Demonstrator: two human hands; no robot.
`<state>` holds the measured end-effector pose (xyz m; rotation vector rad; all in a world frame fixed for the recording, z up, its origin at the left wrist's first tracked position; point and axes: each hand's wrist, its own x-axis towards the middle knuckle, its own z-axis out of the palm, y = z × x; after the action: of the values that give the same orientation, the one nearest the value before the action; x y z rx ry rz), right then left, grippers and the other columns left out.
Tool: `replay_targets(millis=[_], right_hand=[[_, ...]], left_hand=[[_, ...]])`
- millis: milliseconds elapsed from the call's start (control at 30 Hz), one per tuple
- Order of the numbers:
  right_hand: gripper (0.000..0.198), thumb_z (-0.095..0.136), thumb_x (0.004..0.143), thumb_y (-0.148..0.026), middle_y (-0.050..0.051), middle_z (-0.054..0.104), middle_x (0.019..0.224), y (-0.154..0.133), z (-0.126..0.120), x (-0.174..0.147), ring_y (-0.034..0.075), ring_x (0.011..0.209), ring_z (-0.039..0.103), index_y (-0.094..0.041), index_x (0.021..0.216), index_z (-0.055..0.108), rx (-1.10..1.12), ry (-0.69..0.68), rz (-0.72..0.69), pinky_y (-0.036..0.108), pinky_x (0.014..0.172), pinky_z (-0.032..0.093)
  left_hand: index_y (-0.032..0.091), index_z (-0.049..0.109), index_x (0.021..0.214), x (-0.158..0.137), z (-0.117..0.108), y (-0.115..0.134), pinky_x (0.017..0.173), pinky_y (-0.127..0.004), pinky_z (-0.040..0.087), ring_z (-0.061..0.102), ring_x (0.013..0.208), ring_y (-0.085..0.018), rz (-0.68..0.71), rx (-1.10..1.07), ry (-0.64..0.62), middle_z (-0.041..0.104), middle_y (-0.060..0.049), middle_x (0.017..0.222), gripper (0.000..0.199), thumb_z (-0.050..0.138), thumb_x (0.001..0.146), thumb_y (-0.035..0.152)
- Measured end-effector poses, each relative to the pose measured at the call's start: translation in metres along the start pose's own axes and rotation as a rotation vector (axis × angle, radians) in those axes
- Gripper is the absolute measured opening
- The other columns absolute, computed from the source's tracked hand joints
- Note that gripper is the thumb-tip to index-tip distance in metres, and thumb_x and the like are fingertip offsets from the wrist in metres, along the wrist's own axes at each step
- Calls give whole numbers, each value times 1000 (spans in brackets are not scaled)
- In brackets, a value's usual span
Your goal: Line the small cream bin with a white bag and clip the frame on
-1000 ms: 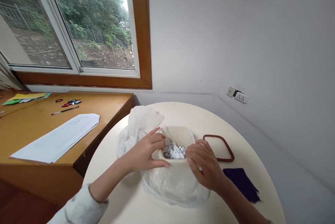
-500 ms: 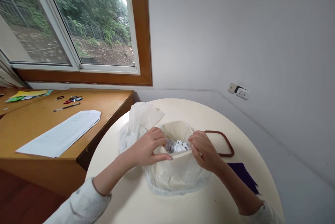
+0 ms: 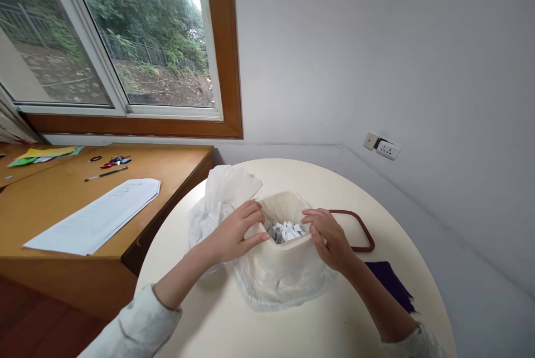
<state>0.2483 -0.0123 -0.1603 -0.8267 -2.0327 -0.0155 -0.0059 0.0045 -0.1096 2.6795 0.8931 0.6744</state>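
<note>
A small cream trash bin (image 3: 288,274) stands upright on the round table, its opening facing up. A translucent white trash bag (image 3: 273,303) lines it, folded over the rim and hanging down outside. Crumpled white paper (image 3: 286,231) lies inside. My left hand (image 3: 242,231) grips the bag and rim on the left, fingers over the edge and thumb along the front. On the right side, my right hand (image 3: 330,237) pinches the bag at the rim, thumb towards me. The rest of the bag (image 3: 228,188) is bunched behind my left hand.
Right of the bin lie a brown rounded frame (image 3: 365,232) and a dark purple cloth (image 3: 388,282), partly behind my right forearm. The round table (image 3: 234,327) stands beside a wooden desk (image 3: 163,151) holding paper sheets (image 3: 100,216), a pen (image 3: 106,174) and keys (image 3: 117,161).
My left thumb has slid up and left along the front rim. My right hand has shifted slightly right, its thumb now against the rim. The front edge of the opening shows more.
</note>
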Motion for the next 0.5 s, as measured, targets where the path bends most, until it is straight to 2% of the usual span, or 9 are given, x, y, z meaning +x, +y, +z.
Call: replay_targets(millis=[133,400,500], right_hand=[[21,37,80,-12,7,63,87,1,2,0,23,101,56,-20,91,53,21,18,25,43,85,43],[17,39,82,-13,9,62,100,6,2,-2,24,110,51,-20,79,54,18,72,41,45,87,43],[17,40,84,-17,10,59,108,7,5,-2,24,114,48,-20,87,57,47,144,132,46,92,40]], left_hand=[[19,50,86,-2,5,-1,86,-37,41,44,102,-23,-27,-46,26,52,-7,93,18,44,87,36],[21,52,95,-8,6,1,88,-37,41,44,104,-23,-28,-90,49,54,-8,100,23,52,82,40],[22,53,99,-12,9,2,92,-38,39,45,107,-23,-69,-164,118,54,-7,106,25,55,81,39]])
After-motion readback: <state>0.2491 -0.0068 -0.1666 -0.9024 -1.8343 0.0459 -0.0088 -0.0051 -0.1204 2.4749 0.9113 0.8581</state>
